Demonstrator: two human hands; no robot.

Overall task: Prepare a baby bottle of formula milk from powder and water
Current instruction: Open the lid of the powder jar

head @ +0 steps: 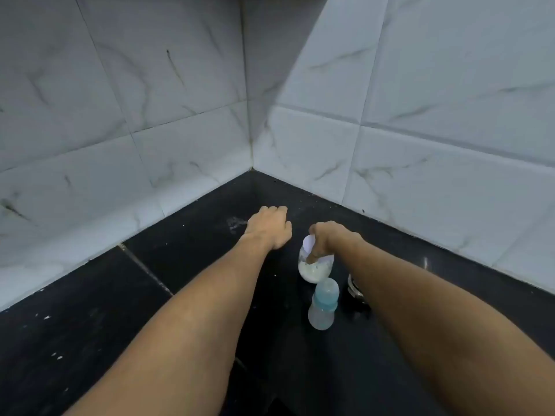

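Occlusions first. Something dark with a metal glint sits behind my right forearm, mostly covered, can't ID it. Both arms are cut off by the bottom edge.

Left hand is over the black counter near the wall corner. Its fingers are bent down and close together, tips hidden behind the knuckles. Can't tell if anything is under them.

Right hand comes down on top of the powder jar, fingers curled over the mouth. The thumb shows blurred at the glass, can't tell if it's inside or outside. A white piece is at the rim by the thumb, scoop or lid, can't resolve.

The jar is clear, with pale powder in the lower part and specks clinging to the wall.

The baby bottle stands upright on the counter just in front of the jar, between my forearms. It has a translucent body, blue collar and clear cap on. I can't read any contents. No hand is on it.

A faint white smear marks the counter left of the left hand.
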